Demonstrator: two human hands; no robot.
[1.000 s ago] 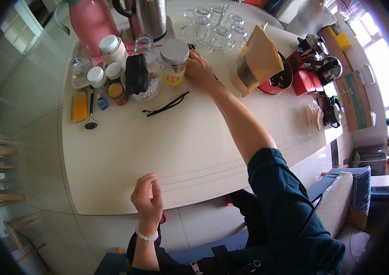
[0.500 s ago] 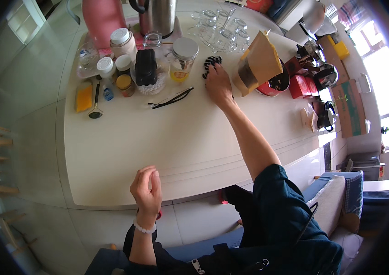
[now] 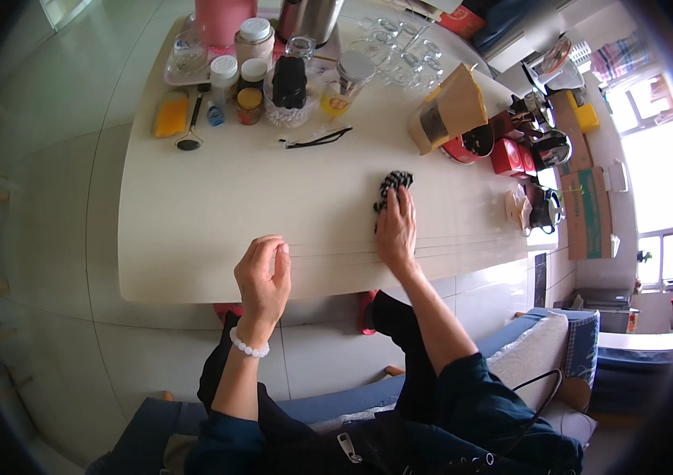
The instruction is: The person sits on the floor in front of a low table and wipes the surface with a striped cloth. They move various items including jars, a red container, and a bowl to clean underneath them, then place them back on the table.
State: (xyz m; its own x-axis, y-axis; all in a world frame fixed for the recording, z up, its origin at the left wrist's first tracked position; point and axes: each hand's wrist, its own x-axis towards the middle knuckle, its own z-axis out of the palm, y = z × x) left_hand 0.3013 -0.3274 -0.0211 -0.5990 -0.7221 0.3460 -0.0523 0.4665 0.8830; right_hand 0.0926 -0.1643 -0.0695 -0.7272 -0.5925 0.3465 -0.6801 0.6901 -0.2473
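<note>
My right hand [image 3: 396,236] is over the pale table [image 3: 312,174], its fingers together on a soft black-and-white patterned cloth bundle [image 3: 396,183]. Part of the bundle is hidden under the fingers, and I cannot tell its exact kind. My left hand [image 3: 263,273], with a white bead bracelet [image 3: 248,343] at the wrist, hovers by the table's near edge. Its fingers are bent and close together, with nothing visible in them. Eyeglasses [image 3: 317,138] lie farther back, beyond both hands.
Several jars [image 3: 249,105], an orange sponge [image 3: 171,115] and a face roller [image 3: 191,131] stand or lie at the back left. A glass rack [image 3: 404,55] is behind. A paper bag [image 3: 449,111], red tins [image 3: 508,157] and glass pots [image 3: 549,148] line the right.
My right hand has drawn the black-and-white cloth bundle from beside the paper bag toward me. The head view has shifted. My left hand stays near the front edge, still curled.
</note>
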